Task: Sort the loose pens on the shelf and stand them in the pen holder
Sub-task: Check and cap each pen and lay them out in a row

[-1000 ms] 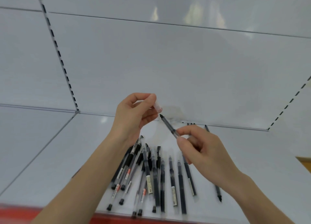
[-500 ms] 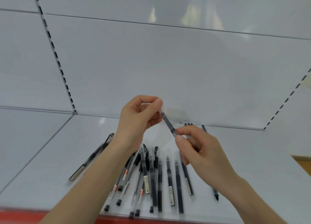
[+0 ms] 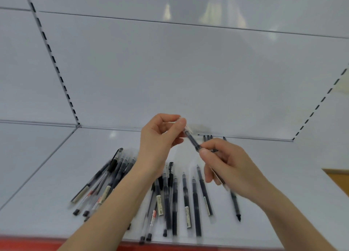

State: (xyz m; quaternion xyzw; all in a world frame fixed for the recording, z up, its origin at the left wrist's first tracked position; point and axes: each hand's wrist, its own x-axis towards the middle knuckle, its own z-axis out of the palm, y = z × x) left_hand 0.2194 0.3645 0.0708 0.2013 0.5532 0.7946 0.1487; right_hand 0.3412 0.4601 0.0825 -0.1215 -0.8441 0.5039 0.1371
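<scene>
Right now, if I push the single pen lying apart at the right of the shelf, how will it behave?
It probably rolls: the pen looks round and slim, and the shelf is smooth and glossy. It likely stays stiff, having a straight barrel. It seems light, being so thin.

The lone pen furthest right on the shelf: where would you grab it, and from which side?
I'd pinch the lone pen across the barrel's near stretch, coming straight down from above. It lies flat on the shelf, apart from its neighbours, so fingers fit either side. The right hand hangs over its middle, and the pointed tip faces the front edge.
</scene>
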